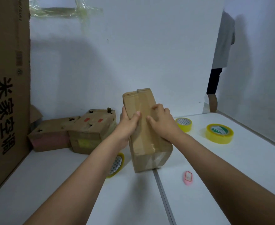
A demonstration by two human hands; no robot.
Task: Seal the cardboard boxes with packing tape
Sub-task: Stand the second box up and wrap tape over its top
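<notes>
A long brown cardboard box (147,148) lies on the white table (231,176), its top flaps closed with clear tape along the seam. My left hand (128,123) grips the box's left edge, thumb on top. My right hand (162,121) rests on the top, fingers spread and pressing on the taped seam. A yellow tape roll (116,164) stands on edge just left of the box, partly hidden by my left forearm. Two more yellow rolls, a small one (184,124) and a larger one (219,133), lie flat to the right.
Two worn cardboard boxes (71,133) sit at the back left beside a tall printed carton (6,95). A small pink object (188,178) lies near the table seam. White panels wall the table; a person (221,59) stands behind the right panel.
</notes>
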